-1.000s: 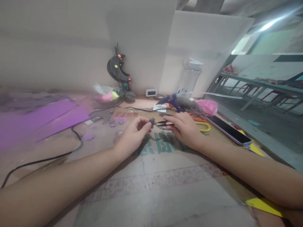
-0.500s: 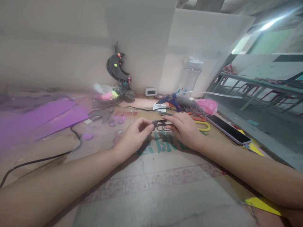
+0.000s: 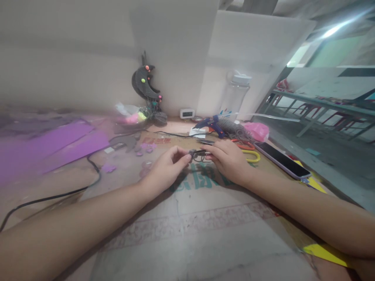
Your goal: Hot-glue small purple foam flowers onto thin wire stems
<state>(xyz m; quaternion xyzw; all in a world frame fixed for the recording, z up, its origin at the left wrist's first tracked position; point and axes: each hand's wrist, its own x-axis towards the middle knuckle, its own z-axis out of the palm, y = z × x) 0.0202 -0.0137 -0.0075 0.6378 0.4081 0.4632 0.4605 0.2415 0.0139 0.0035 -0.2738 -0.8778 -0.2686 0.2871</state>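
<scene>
My left hand (image 3: 166, 168) pinches a small grey felt piece (image 3: 191, 153) between thumb and fingertips. My right hand (image 3: 229, 159) grips small thread snips (image 3: 200, 154), and their blades touch the grey piece. Both hands hover just above the cardboard sheet (image 3: 199, 218) that covers the table. Both forearms rest on that sheet.
A blue glue gun (image 3: 211, 125), grey yarn (image 3: 234, 130), orange and yellow scissors (image 3: 251, 153) and a phone (image 3: 281, 160) lie behind and right of my hands. Purple foam sheets (image 3: 55, 145) and a black cord (image 3: 88, 183) lie left. A clear bottle (image 3: 236, 96), small clock (image 3: 187, 114) and black moon ornament (image 3: 144, 84) stand by the wall.
My right hand has brought the snips left onto the grey piece and the blades have closed around it. My left hand has barely moved.
</scene>
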